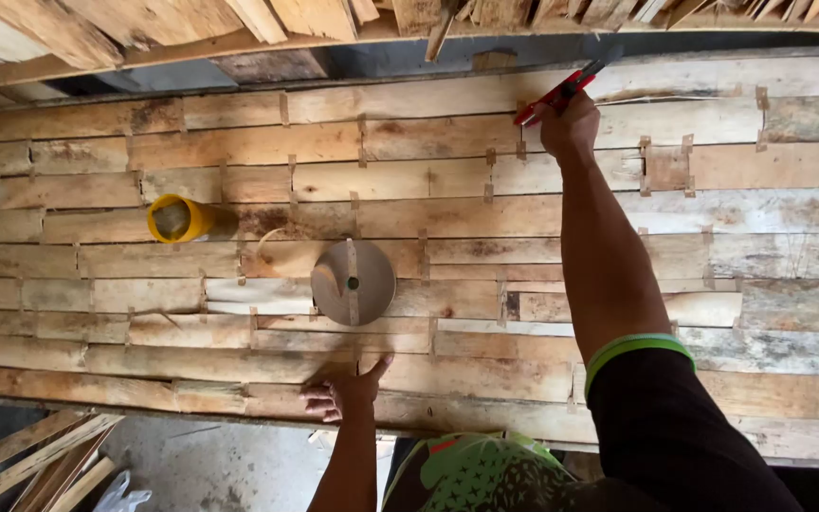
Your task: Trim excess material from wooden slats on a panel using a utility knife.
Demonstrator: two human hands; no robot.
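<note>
A thin red tool (555, 95) lies tilted on the wood strips (409, 180) near the worktop's far edge.

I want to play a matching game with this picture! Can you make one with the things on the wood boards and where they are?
Things:
1. yellow cup
2. brown tape roll
3. red tool
4. left hand

Places:
A. held in the right hand at the far side of the boards
B. pressed flat on the near edge of the boards
C. lying flat in the middle
D. on its side at the left

Pairs: 1-D, 2-C, 3-A, 4-B
</note>
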